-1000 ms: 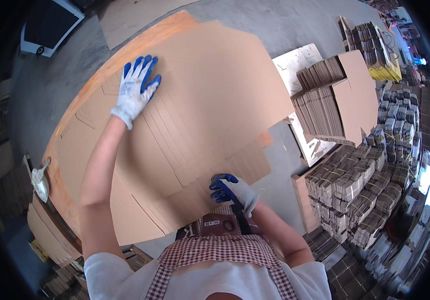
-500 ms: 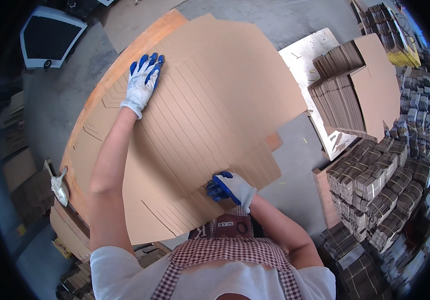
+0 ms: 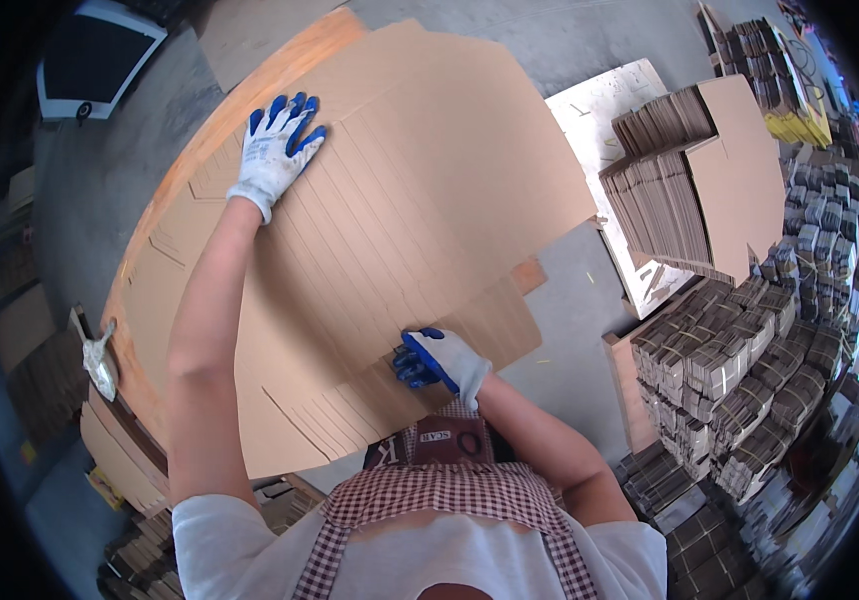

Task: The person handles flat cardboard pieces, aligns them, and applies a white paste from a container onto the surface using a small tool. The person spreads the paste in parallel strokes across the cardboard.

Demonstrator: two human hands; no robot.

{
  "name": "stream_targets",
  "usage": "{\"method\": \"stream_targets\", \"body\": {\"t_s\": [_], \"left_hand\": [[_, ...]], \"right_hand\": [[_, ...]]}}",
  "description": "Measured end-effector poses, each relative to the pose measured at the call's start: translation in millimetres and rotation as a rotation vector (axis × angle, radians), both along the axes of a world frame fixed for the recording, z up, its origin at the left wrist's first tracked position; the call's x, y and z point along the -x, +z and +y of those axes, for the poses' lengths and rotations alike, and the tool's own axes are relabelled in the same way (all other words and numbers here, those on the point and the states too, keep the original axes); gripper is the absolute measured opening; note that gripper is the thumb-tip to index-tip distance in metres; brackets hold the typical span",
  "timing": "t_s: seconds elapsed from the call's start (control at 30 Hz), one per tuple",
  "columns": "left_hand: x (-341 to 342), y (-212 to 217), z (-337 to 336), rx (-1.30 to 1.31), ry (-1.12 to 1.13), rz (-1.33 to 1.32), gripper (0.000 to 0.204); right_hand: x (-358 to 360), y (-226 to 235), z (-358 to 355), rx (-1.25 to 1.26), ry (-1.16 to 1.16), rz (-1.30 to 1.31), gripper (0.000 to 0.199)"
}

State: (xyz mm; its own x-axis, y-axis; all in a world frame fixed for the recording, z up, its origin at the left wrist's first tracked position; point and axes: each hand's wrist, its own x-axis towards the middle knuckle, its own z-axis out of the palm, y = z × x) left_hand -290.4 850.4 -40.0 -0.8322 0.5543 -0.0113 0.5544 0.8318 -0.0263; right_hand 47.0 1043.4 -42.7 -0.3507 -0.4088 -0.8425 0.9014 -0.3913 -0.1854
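Brown cardboard sheet (image 3: pixel 480 150): left hand (image 3: pixel 278 152) spread flat near half-past-ten o'clock; right hand (image 3: pixel 442 362) curled at six o'clock, grip unclear. Uneven pressure could crease it.

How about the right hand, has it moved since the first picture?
Yes, the right hand has moved left, farther from the orange table corner.
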Motion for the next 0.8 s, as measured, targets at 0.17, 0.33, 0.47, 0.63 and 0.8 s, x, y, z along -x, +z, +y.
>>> {"method": "stream_targets", "body": {"t_s": [0.17,0.33,0.47,0.63,0.8], "left_hand": [[-38,34,-56,-0.243,-0.025,0.170,0.051],[-202,75,-149,-0.528,0.021,0.115,0.048],[-348,64,-220,-0.590,0.408,-0.101,0.047],[-458,57,-326,-1.313,1.337,-0.137,0.034],[-487,30,-456,-1.973,1.414,0.134,0.033]], "right_hand": [[-8,4,-5,-0.022,0.147,0.046,0.043],[-29,8,-35,0.114,0.414,0.219,0.040],[-19,10,-60,0.261,0.521,0.244,0.047],[31,52,-187,0.014,0.726,0.366,0.037],[63,73,-375,0.169,0.819,0.620,0.040]]}}
